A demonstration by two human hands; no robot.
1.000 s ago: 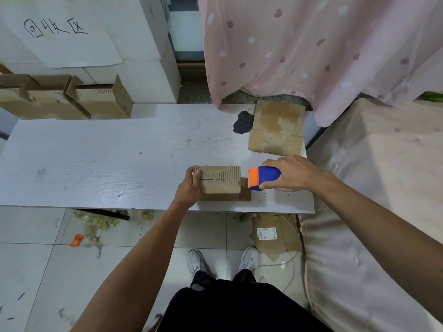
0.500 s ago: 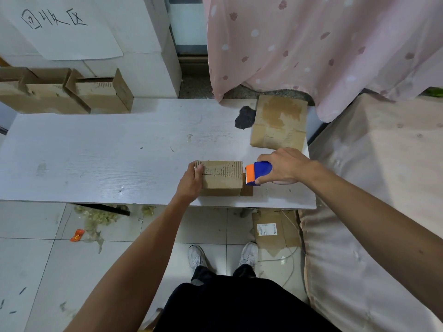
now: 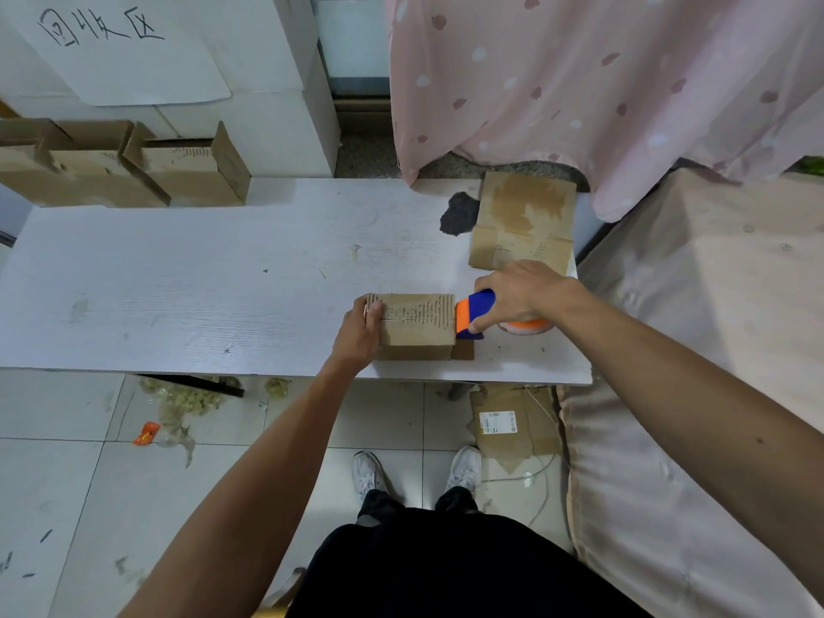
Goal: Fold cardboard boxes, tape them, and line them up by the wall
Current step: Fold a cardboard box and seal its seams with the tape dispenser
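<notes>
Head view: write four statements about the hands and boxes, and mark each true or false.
1. The left hand grips the left end of the small brown cardboard box. True.
2. The right hand is empty. False: that hand grips the blue and orange tape dispenser at the box's right end.
3. The box stands on the floor. False: it rests on the white table, near the front edge.
4. Open-topped brown cardboard boxes stand at the far left by the wall. True.

One closed brown cardboard box [image 3: 414, 325] on one white table [image 3: 200, 283]. Three open brown cardboard boxes [image 3: 187, 176] by the wall. Two flattened brown cardboard sheets [image 3: 521, 225], one on the table, one on the floor. One blue-and-orange tape dispenser [image 3: 477, 312]. Two hands: left hand [image 3: 359, 327], right hand [image 3: 517, 296].
</notes>
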